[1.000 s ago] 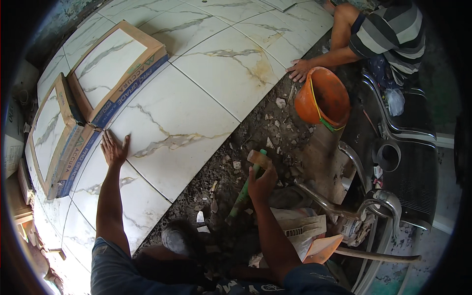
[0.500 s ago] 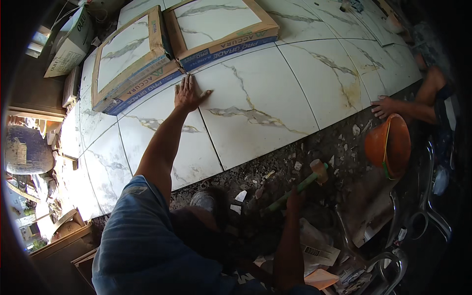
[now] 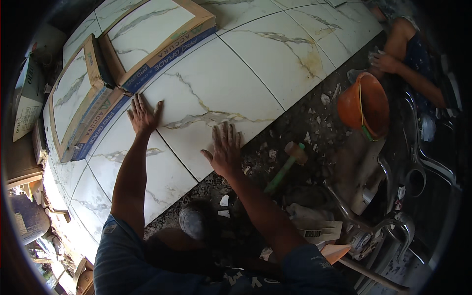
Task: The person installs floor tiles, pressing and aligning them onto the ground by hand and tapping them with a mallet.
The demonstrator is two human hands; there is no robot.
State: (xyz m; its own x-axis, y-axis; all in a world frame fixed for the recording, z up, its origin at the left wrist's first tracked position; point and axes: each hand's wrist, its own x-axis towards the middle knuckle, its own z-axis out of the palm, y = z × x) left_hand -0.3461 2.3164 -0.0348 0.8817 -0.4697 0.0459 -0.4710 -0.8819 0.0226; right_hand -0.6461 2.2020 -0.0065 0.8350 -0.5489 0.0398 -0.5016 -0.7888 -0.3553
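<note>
Floor tile: the grey-veined white floor tile (image 3: 206, 98) I'm working sits at the near edge of the laid field, with neighbours to its left and right.
Left grip: my left grip (image 3: 142, 119) is spread wide, palm down by the tile's left joint, just beside the cartons, holding nothing.
Right grip: my right grip (image 3: 226, 153) is also spread, fingers over the tile's near edge, holding nothing; I can't tell how hard it presses.
Mallet: the green-handled mallet (image 3: 284, 169) lies in the rubble to the right, in neither grip.
Laid so far: the tiles run in fairly straight rows to the far side; I judge this one placed and close to settled, though I can't read its level.
Left to do: the rubble strip (image 3: 322, 118) on the near right is uncovered, and the dark joints look unfilled to me.
Tile cartons: a right carton (image 3: 169, 54) and a left carton (image 3: 91, 113) stand on the laid floor, tiles showing inside.
Co-worker: a hand (image 3: 383, 63) shows far right, beyond the orange bucket (image 3: 351, 105).
</note>
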